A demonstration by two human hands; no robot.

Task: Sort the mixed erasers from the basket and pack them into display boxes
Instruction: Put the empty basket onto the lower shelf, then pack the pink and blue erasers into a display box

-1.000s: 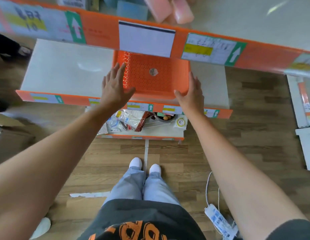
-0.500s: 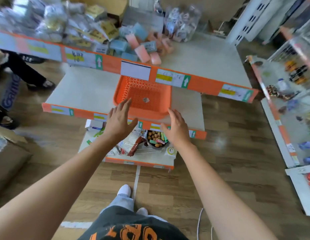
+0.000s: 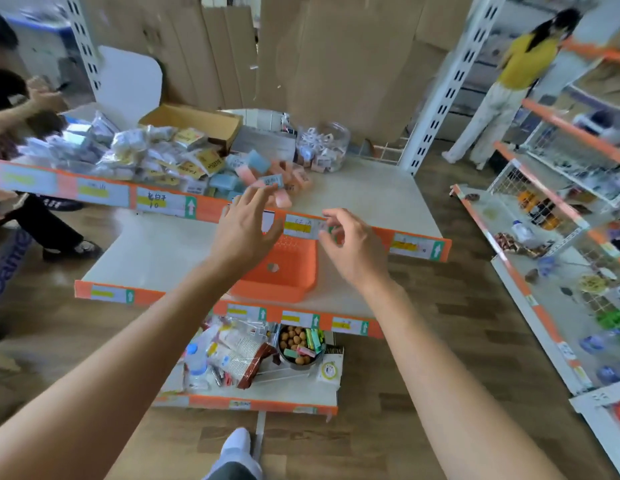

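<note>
Let go of the orange basket (image 3: pixel 287 271) since a second ago: flanked then at both side walls, left alone now on the middle shelf (image 3: pixel 156 251), partly under the front lip of the top shelf (image 3: pixel 370 195). Holds only one small round thing at its centre (too blurred to name, possibly a sticker). Raised the left hand (image 3: pixel 247 230) above the basket's far left corner, fingers straight and spread, gripping nothing. Brought the right hand (image 3: pixel 350 247) up at the far right, fingers loosely curled, thumb close to forefinger, also holding nothing. Tilted the view upward as well, onto the pink and blue erasers (image 3: pixel 267 174) heaped just beyond the left fingertips. Probably means basket parked and sorting from the heap about to begin.
</note>
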